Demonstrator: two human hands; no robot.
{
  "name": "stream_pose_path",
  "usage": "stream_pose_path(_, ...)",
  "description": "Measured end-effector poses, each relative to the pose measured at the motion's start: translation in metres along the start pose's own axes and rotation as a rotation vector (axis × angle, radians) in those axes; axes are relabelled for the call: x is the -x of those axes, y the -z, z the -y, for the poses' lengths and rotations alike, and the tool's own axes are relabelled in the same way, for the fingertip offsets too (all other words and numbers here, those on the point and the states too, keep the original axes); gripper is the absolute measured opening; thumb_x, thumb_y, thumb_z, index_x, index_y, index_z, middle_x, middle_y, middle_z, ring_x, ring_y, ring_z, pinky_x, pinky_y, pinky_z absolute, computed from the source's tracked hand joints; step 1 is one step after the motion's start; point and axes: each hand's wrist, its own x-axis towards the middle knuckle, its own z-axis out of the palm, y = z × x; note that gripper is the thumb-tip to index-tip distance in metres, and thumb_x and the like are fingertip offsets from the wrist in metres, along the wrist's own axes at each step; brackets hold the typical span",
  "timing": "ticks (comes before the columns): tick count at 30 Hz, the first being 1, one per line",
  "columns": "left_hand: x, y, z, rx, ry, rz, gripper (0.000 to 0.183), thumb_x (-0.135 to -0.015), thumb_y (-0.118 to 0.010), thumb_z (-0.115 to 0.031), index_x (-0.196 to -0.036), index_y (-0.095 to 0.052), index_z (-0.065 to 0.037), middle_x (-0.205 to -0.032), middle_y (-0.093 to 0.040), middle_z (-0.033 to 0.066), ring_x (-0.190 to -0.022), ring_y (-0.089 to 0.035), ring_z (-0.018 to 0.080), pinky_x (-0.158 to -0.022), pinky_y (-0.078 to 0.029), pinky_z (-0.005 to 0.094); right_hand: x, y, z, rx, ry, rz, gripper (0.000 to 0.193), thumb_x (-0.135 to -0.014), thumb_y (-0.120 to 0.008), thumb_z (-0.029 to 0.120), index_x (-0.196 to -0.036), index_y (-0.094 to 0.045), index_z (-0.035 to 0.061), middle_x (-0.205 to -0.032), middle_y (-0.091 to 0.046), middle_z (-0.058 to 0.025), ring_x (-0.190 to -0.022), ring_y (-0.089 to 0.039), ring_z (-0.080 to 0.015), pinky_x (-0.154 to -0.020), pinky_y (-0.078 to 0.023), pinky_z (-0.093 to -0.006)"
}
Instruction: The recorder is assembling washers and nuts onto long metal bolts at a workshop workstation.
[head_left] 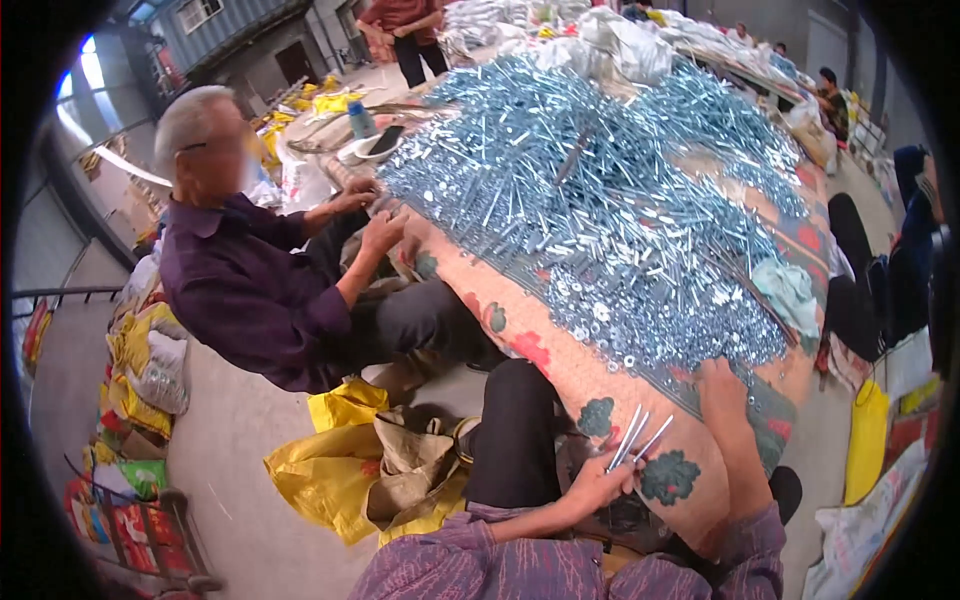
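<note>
Several thin silvery metal rods (632,440) fan out upward from my left hand (600,486), which is closed around their lower ends above my lap, by the near edge of the table. My right hand (716,380) reaches forward to the near border of a heap of small shiny washers and nuts (640,325). Its fingertips are down at the small parts and hidden, so I cannot make out what they hold. Behind these small parts rises a large pile of loose metal rods (560,140), spread across the patterned cloth (520,290) that covers the table.
At the left, a person in a dark purple shirt (250,260) sits with both hands at the table edge. A pale green cloth (787,293) lies on the right. Yellow sacks (330,470) are on the floor beside my leg. Another person (403,35) stands far back.
</note>
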Motion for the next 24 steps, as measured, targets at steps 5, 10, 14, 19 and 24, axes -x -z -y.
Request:
stream_pose_path(5, 0.002, 0.001, -0.004, -0.026, 0.016, -0.012, 0.029, -0.097, -0.050, -0.027, -0.110, -0.061, -0.004, -0.067, -0.054, -0.0028, -0.049, -0.042, 0.0023, -0.043, -0.029, 0.0179, -0.006, 0.001, 0.002, 0.009, -0.031, 0.029, 0.013, -0.082, -0.058, 0.009, -0.092, -0.050, 0.0051, -0.092, -0.053, -0.0172, -0.083, -0.059, -0.0401, -0.070, -0.046, -0.0509)
stream_pose_path(10, 0.000, 0.003, 0.004, -0.029, -0.005, -0.002, 0.030, -0.097, -0.050, -0.027, -0.109, -0.062, -0.003, -0.067, -0.054, -0.0031, -0.050, -0.043, 0.0024, -0.043, -0.030, 0.0184, -0.012, 0.000, -0.001, -0.002, -0.051, 0.011, 0.014, -0.081, -0.058, 0.009, -0.092, -0.050, 0.0057, -0.093, -0.053, -0.0174, -0.083, -0.058, -0.0400, -0.070, -0.046, -0.0515)
stream_pose_path(14, 0.004, 0.000, -0.001, -0.050, 0.047, -0.028, 0.030, -0.097, -0.051, -0.027, -0.108, -0.062, -0.002, -0.068, -0.055, -0.0029, -0.050, -0.043, 0.0029, -0.044, -0.030, 0.0186, -0.009, 0.003, 0.000, -0.024, -0.038, 0.044, 0.015, -0.080, -0.059, 0.010, -0.092, -0.051, 0.0062, -0.092, -0.054, -0.0167, -0.084, -0.059, -0.0400, -0.071, -0.046, -0.0512)
stream_pose_path(19, 0.004, -0.003, 0.006, -0.022, 0.031, -0.020, 0.025, -0.094, -0.052, -0.025, -0.106, -0.062, -0.005, -0.064, -0.052, -0.0031, -0.045, -0.039, 0.0034, -0.039, -0.027, 0.0190, -0.009, 0.002, -0.004, -0.050, -0.070, -0.002, 0.015, -0.079, -0.061, 0.011, -0.090, -0.053, 0.0057, -0.090, -0.055, -0.0162, -0.084, -0.059, -0.0400, -0.071, -0.047, -0.0507)
stream_pose_path(24, 0.005, -0.005, 0.007, -0.008, 0.087, -0.030, 0.025, -0.094, -0.053, -0.025, -0.105, -0.064, -0.005, -0.066, -0.053, -0.0031, -0.046, -0.039, 0.0037, -0.041, -0.028, 0.0198, -0.017, -0.008, -0.005, 0.004, -0.032, 0.074, 0.016, -0.078, -0.062, 0.013, -0.090, -0.054, 0.0056, -0.092, -0.055, -0.0158, -0.085, -0.059, -0.0397, -0.072, -0.047, -0.0510)
